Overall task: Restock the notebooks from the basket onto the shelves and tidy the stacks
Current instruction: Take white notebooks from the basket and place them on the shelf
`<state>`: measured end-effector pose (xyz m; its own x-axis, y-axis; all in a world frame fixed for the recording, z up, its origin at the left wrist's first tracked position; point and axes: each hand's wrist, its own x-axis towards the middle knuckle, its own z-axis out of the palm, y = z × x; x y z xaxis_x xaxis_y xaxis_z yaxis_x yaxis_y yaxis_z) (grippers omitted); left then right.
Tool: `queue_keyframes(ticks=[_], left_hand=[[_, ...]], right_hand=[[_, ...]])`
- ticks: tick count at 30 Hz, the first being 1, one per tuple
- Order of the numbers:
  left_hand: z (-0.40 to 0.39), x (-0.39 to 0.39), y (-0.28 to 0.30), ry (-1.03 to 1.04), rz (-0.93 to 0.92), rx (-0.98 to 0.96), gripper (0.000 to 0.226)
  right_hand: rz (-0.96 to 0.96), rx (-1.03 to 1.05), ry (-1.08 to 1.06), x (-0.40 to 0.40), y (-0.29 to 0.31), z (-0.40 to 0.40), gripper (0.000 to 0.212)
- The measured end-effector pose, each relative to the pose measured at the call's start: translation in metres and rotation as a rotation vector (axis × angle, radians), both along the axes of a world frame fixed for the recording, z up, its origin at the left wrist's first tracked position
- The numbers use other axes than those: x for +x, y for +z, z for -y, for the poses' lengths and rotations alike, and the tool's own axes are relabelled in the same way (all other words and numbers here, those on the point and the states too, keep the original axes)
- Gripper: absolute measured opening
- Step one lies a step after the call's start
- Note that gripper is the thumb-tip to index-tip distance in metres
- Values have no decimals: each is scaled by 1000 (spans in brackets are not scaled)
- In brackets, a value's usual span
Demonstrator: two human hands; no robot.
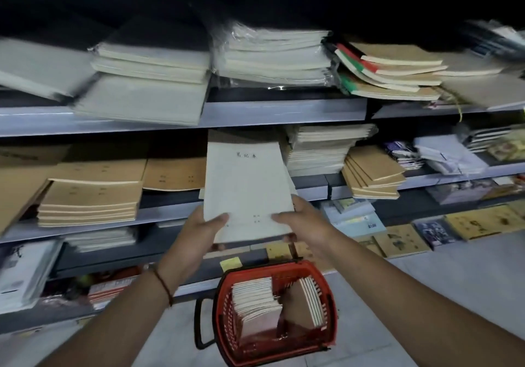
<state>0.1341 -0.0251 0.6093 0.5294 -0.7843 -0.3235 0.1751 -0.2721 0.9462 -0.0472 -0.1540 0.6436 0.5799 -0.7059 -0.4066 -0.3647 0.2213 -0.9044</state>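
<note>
A stack of pale grey-white notebooks (pixel 246 187) is held at its near edge by both hands, its far end resting over the middle shelf (pixel 167 213). My left hand (pixel 200 234) grips the lower left corner, thumb on the cover. My right hand (pixel 302 219) grips the lower right corner. Below them on the floor stands a red basket (pixel 326 349) with a black handle, holding several upright notebooks (pixel 255 301) with pink and brown covers.
Brown kraft notebook stacks (pixel 91 199) lie left of the held stack, taller cream stacks (pixel 321 150) and more brown ones (pixel 372 173) to the right. The top shelf (pixel 284 111) carries wrapped white stacks. Lower shelves hold assorted books. Grey floor lies to the right of the basket.
</note>
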Motion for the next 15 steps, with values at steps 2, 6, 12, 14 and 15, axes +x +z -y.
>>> queue_keyframes(ticks=[2, 6, 12, 14, 15], left_hand=[[25, 17, -4, 15, 135, 9, 26], [67, 35, -8, 19, 369, -98, 43], [106, 52, -14, -28, 692, 98, 41], [111, 56, -15, -84, 756, 151, 44], [113, 58, -15, -116, 783, 177, 47]], right_hand=[[-45, -106, -60, 15, 0, 20, 35], [-187, -266, -140, 46, -14, 64, 46], [-273, -389, -184, 69, -32, 106, 50], [-245, -318, -237, 74, -32, 113, 54], [-223, -262, -255, 76, -33, 117, 55]])
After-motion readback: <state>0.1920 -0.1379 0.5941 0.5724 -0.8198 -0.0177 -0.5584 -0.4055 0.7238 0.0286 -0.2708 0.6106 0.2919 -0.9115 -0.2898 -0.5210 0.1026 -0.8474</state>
